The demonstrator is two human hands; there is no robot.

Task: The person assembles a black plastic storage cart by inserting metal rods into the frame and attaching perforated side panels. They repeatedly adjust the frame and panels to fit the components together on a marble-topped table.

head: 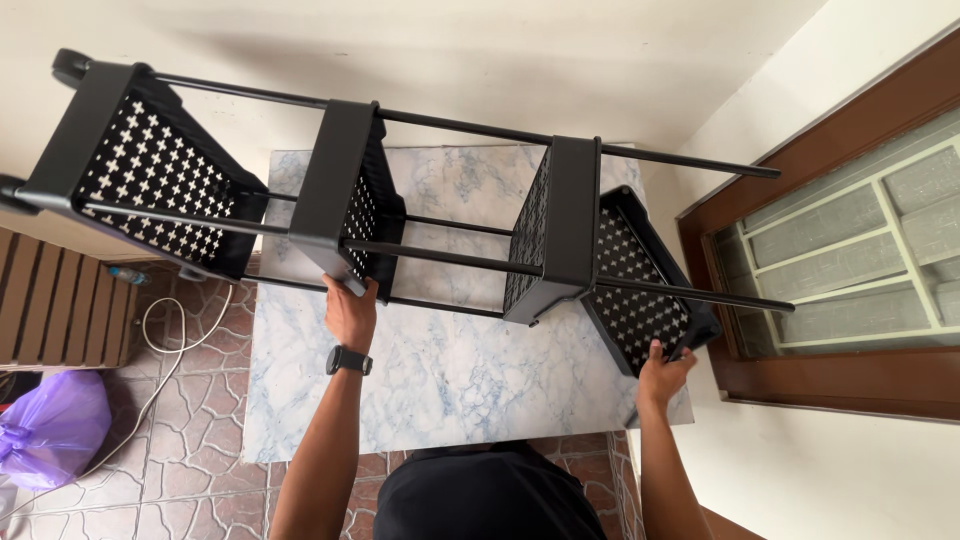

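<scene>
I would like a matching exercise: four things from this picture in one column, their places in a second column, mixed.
Things:
1. left hand
2. right hand
3. purple bag
4. white cable

Places:
A. lying on the tiled floor
B. on the middle basket of the black cart
C. bottom left corner
D. on the end basket near the window

Pairs: 1-B, 2-D, 3-C, 4-A

Both hands [350,312] [662,375] grip a black rack [560,220] sideways
</scene>
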